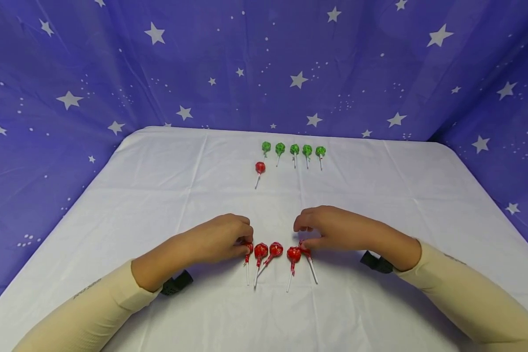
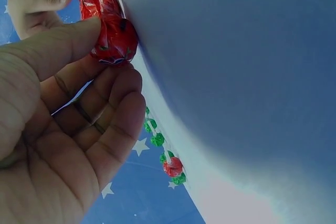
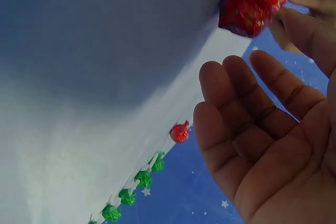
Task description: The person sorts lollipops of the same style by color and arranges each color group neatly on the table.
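Several red-wrapped lollipops lie in a near row on the white cloth, sticks toward me. My left hand pinches the head of the leftmost red lollipop between thumb and fingertips; its stick points toward me. At the row's other end is my right hand, its thumb at the head of the rightmost red lollipop. In the right wrist view the fingers of that hand are spread loosely, apart from the candy. Between the hands lie a red lollipop, another beside it with crossing stick, and a third.
Farther back on the white-covered table, green lollipops stand in a side-by-side row, sticks toward me. One red lollipop lies just in front of that row's left end. A purple star-printed curtain hangs behind and around the table.
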A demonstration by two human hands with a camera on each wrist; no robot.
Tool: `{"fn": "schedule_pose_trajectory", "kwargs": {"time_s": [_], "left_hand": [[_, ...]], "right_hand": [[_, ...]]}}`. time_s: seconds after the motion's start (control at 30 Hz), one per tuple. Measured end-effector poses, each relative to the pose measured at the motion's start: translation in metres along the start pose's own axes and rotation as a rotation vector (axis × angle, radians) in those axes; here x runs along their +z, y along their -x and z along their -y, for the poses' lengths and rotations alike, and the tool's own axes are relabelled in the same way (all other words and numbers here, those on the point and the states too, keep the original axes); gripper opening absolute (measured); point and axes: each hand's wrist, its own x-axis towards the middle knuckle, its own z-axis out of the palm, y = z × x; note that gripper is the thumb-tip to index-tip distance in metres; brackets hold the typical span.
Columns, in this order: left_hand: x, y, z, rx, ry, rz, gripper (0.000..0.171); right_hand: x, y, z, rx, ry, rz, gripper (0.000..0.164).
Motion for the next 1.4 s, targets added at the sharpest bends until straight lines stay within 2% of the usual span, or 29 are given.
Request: {"fn": "schedule_pose_trajectory", "kwargs": {"time_s": [0.1, 0.27, 0.43, 0.63, 0.8, 0.93, 1.1, 1.4], "left_hand": [[0.000, 0.000, 0.000, 0.004, 0.004, 0.000, 0.009], [0.000, 0.000, 0.002, 0.006, 0.020, 0.001, 0.009], [0.001, 0.001, 0.000, -0.016, 0.015, 0.000, 0.010], [0.003, 0.001, -0.001, -0.018, 0.012, 0.004, 0.010], [-0.001, -0.001, 0.005, -0.012, 0.043, 0.003, 0.007], [-0.010, -0.006, 0.013, -0.016, 0.043, -0.009, 0.002], [-0.027, -0.022, 0.024, -0.040, 0.016, -0.050, 0.005], [-0.056, -0.074, 0.048, -0.053, -0.001, -0.143, 0.013]], "right_hand": [[0.004, 0.000, 0.000, -0.019, 0.009, 0.001, 0.021], [0.009, 0.001, -0.002, -0.045, -0.039, -0.005, 0.008], [0.014, 0.003, -0.002, -0.064, -0.089, -0.028, 0.009], [0.019, 0.006, 0.000, -0.032, -0.066, -0.032, 0.010], [0.018, 0.006, 0.000, -0.045, -0.045, -0.049, 0.009], [0.018, 0.006, -0.001, -0.082, -0.037, -0.067, 0.008], [0.019, 0.004, -0.002, -0.087, -0.027, -0.067, 0.007], [0.019, 0.005, -0.004, -0.107, -0.040, -0.071, 0.008]]}}
